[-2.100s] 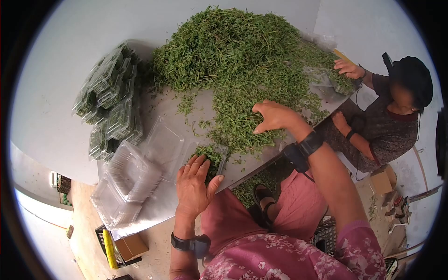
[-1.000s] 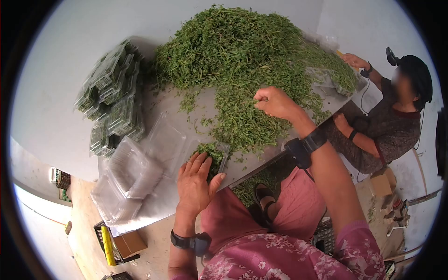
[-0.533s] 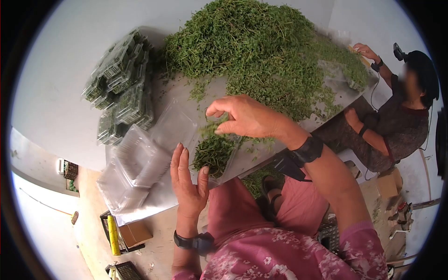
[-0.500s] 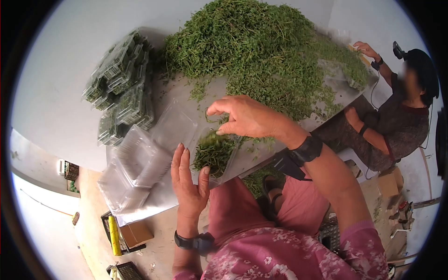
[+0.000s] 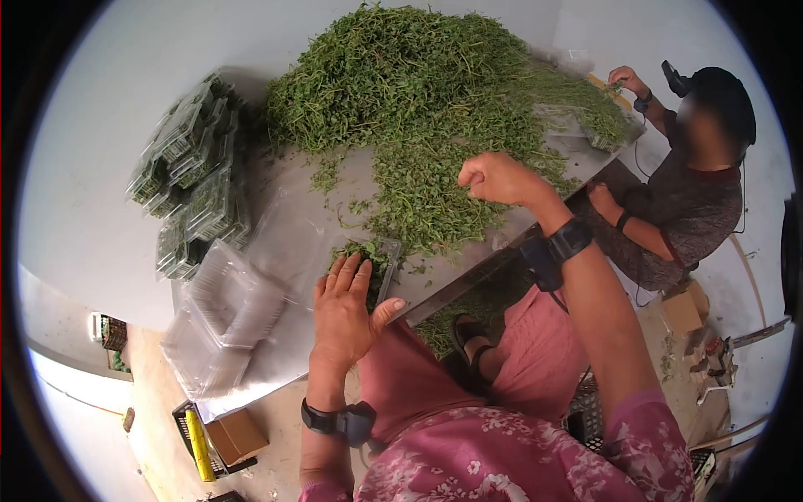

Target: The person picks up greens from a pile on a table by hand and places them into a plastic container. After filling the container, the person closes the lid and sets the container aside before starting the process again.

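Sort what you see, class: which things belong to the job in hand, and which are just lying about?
Job in hand:
heap of greens
clear box under the left hand
empty boxes
filled boxes
table

Apparently just lying about:
yellow roll
brown carton at lower left
black crate

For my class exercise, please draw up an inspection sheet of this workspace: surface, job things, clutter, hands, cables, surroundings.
Surface: grey table, partly covered by loose greens.
Job things: large heap of greens; stacked filled boxes; nested clear trays; a tray of greens partly hidden by the left hand.
Clutter: floor crate with a yellow item and a cardboard box.
Left hand: fingers extended over the tray's greens.
Right hand: curled above the loose greens; any hold unclear.
Cables: thin dark cable beside the co-worker; full route unclear.
Surroundings: co-worker alongside the table; pale walls.
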`<state>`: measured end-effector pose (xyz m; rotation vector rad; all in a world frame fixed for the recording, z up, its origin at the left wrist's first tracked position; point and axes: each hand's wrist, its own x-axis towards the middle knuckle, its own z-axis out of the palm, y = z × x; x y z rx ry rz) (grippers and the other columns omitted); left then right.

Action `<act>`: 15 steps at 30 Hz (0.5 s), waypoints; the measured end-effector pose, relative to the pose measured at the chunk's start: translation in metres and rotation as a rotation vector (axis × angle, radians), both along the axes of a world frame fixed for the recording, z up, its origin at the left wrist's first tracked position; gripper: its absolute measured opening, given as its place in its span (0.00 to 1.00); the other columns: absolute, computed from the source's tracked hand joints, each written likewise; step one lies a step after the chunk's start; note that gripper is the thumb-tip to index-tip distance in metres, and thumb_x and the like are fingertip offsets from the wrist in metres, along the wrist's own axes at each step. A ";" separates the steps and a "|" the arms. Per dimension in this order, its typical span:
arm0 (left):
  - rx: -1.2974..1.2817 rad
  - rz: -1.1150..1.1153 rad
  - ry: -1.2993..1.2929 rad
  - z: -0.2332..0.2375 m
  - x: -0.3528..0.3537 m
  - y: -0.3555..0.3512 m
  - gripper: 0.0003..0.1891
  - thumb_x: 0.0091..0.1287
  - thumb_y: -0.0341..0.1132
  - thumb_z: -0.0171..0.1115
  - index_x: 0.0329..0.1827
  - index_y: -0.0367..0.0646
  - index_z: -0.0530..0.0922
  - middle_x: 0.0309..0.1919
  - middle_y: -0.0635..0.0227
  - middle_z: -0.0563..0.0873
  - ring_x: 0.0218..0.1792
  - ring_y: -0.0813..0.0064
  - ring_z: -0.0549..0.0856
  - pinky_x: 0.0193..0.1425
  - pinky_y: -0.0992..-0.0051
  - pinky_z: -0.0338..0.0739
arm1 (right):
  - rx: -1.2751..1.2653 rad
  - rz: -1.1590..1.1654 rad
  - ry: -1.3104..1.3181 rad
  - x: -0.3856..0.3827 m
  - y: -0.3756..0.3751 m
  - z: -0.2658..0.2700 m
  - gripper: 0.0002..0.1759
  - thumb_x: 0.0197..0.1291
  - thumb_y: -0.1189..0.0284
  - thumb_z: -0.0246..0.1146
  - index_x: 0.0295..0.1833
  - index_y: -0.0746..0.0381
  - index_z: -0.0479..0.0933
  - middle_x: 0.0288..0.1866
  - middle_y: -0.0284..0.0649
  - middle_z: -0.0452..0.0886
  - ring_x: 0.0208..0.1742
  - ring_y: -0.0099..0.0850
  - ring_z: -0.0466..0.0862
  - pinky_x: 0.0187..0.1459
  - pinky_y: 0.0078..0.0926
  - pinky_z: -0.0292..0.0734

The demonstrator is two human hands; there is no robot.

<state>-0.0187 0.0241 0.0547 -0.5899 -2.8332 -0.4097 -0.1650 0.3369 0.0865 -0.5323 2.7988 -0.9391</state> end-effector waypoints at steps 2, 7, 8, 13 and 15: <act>0.007 0.009 -0.013 -0.002 -0.001 -0.001 0.41 0.65 0.64 0.59 0.66 0.34 0.75 0.69 0.51 0.74 0.72 0.50 0.67 0.74 0.52 0.58 | 0.048 0.026 -0.057 0.003 0.004 -0.013 0.20 0.51 0.81 0.70 0.52 0.61 0.82 0.46 0.41 0.84 0.49 0.34 0.83 0.49 0.34 0.78; 0.013 0.029 0.001 -0.003 0.001 0.001 0.39 0.65 0.63 0.60 0.66 0.36 0.75 0.69 0.53 0.74 0.73 0.52 0.67 0.75 0.53 0.58 | 0.197 0.097 0.023 0.017 0.001 -0.026 0.19 0.49 0.81 0.70 0.49 0.59 0.81 0.44 0.42 0.77 0.50 0.41 0.78 0.49 0.40 0.74; 0.013 0.032 0.002 -0.003 0.002 0.002 0.39 0.65 0.62 0.60 0.66 0.36 0.75 0.69 0.53 0.74 0.73 0.52 0.67 0.75 0.53 0.58 | 0.223 0.078 0.002 0.020 0.000 -0.026 0.19 0.49 0.81 0.70 0.49 0.59 0.81 0.43 0.42 0.76 0.50 0.42 0.77 0.49 0.41 0.73; 0.015 0.033 0.012 -0.004 0.002 0.001 0.37 0.65 0.61 0.61 0.65 0.36 0.76 0.69 0.54 0.74 0.73 0.52 0.67 0.75 0.53 0.58 | 0.110 0.158 0.136 0.012 0.007 -0.041 0.15 0.50 0.82 0.69 0.45 0.61 0.82 0.39 0.41 0.77 0.47 0.41 0.78 0.45 0.40 0.74; 0.012 0.032 0.017 -0.005 0.002 0.002 0.37 0.65 0.60 0.61 0.65 0.36 0.76 0.69 0.54 0.74 0.73 0.52 0.67 0.75 0.54 0.58 | 0.009 0.122 0.189 0.009 0.011 -0.040 0.13 0.51 0.81 0.68 0.45 0.62 0.82 0.37 0.41 0.79 0.43 0.38 0.81 0.43 0.37 0.76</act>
